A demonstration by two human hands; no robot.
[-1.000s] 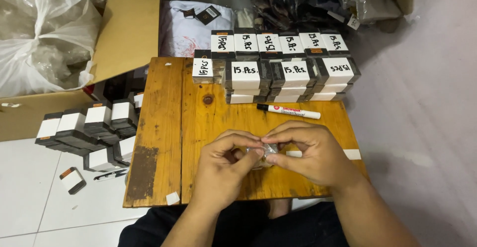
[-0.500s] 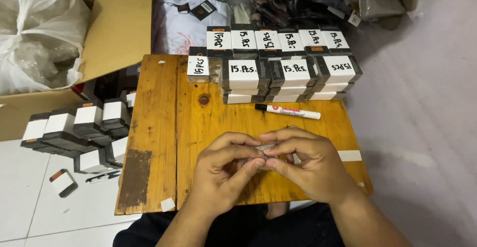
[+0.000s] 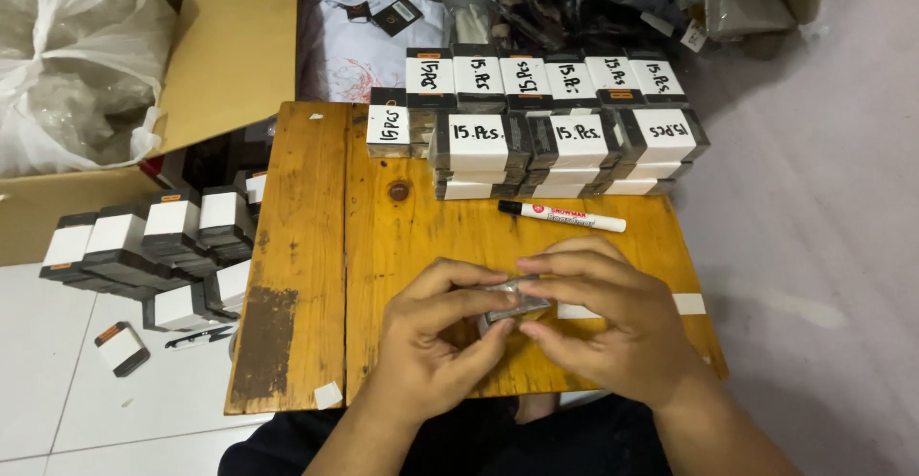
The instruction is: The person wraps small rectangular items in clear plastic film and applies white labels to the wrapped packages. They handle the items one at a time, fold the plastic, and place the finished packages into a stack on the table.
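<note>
Both hands stay locked together over the near edge of the table (image 3: 316, 246), left hand (image 3: 436, 342) and right hand (image 3: 613, 328) pinching one small silvery packet (image 3: 512, 301) between the fingertips, barely shifted from a second ago. So the fiddling with that packet goes on, while the marker (image 3: 562, 215) beyond the hands and the labelled boxes (image 3: 536, 117) past it sit unmoved.

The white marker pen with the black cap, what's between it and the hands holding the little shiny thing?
Only bare wooden board, seen from the head camera; the white marker pen lies just beyond.
</note>
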